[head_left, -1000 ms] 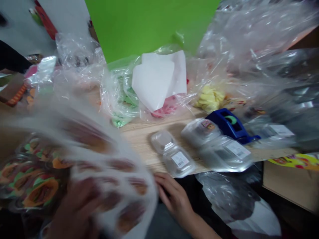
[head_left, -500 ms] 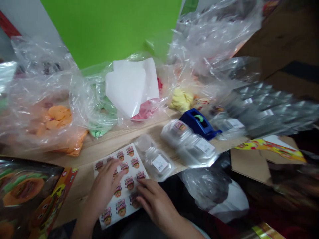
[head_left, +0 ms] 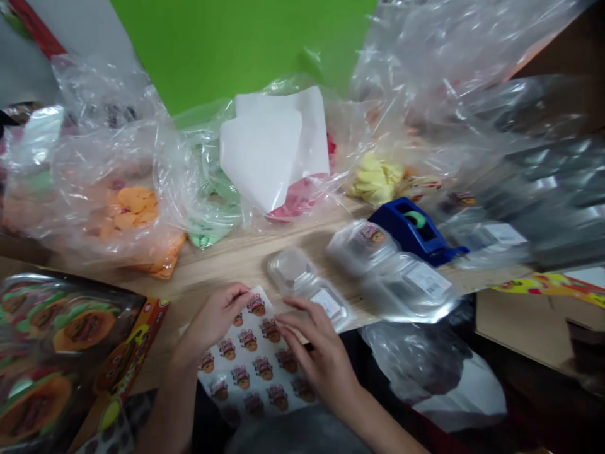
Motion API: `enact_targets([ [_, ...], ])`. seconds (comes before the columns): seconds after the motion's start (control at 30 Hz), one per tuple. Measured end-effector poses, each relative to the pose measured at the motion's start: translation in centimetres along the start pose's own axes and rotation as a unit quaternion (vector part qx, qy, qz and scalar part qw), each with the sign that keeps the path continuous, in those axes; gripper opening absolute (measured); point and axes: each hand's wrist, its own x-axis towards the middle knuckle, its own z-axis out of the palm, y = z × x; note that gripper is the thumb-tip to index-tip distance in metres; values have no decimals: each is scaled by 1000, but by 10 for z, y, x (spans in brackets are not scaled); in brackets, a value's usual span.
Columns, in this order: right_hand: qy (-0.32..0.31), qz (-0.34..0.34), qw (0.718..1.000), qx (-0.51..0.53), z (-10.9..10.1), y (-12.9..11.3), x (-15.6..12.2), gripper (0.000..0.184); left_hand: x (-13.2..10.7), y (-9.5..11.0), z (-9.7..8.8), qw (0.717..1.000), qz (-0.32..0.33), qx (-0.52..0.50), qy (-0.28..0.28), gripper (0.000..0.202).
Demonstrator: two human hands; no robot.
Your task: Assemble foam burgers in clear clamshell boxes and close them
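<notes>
A white sheet of stickers, printed with rows of small burger pictures, reaches over the table's front edge toward my lap. My left hand is closed at the sheet's upper left, its fingers bent together on the top edge. Along the upper right edge lies my right hand, fingers stretched and a little apart, touching the sheet. Its thumb does not show clearly. Just beyond my right fingers rests an open clear plastic clamshell box with a white label.
More clear boxes stand right, beside a blue tape dispenser. Plastic bags of orange pieces, green pieces and yellow pieces line the back. A burger display box is left; a cardboard box sits lower right.
My left hand has moved from the sheet's middle to its top edge and its fingers have closed. The sheet has slid toward me. My right hand is nearer the sheet's top. The view has shifted.
</notes>
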Motion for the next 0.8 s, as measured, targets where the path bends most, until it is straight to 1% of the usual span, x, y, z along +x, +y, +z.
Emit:
enact_targets([
  [0.03,7,4,1000,14,-1,-3,8,21,-7,8,-3,999,-12,-36,-17,32],
  [0.13,-14,-7,998,54,0,-11,24,20,-23,30,-8,993,-33,-100,-54,30],
  [0.2,-11,-26,999,47,1,-15,28,20,-30,38,-9,990,-46,-112,-71,29],
  [0.27,7,-36,999,20,2,-17,28,17,-33,42,-9,991,-44,-106,-72,29],
  [0.37,25,-57,998,-34,3,-17,25,12,-34,41,-7,993,-40,-89,-63,29],
  [0.47,47,-130,985,-104,6,-11,20,16,-31,38,-7,992,-50,-100,-58,28],
  [0.53,51,-182,972,-139,9,-6,18,22,-27,35,-8,989,-61,-117,-66,28],
  [0.6,47,-213,964,-155,12,-2,16,23,-23,32,-8,985,-76,-131,-80,28],
  [0.67,53,-230,960,-153,12,-2,17,19,-18,26,-7,985,-74,-132,-82,27],
  [0.73,53,-226,966,-114,5,-2,21,15,-11,19,-5,992,-59,-104,-51,26],
  [0.77,43,-203,975,-79,0,-1,26,13,-8,15,-3,995,-52,-80,-27,26],
  [0.8,30,-158,986,-38,-7,2,32,13,-4,11,-1,998,-46,-52,-3,26],
])
